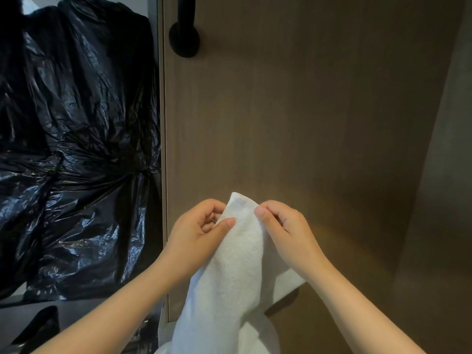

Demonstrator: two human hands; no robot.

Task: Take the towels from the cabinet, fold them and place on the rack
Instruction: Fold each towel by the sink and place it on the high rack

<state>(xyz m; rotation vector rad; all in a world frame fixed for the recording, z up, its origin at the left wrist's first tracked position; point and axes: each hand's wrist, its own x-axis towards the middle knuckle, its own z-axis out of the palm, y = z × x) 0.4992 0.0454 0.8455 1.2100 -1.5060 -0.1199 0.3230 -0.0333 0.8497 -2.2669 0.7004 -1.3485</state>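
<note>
A strip of grey floor (15, 320) shows at the lower left, and a heap of crumpled black plastic bags (76, 149) lies on it, up against the brown wood-grain cabinet panel (306, 111).

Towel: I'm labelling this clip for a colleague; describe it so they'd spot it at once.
Find the brown wooden panel filling the right of the view, beside crumpled black plastic bags. Low in front of it, the left hand and right hand pinch the towel near its top. It is the only white, fluffy thing.
</note>
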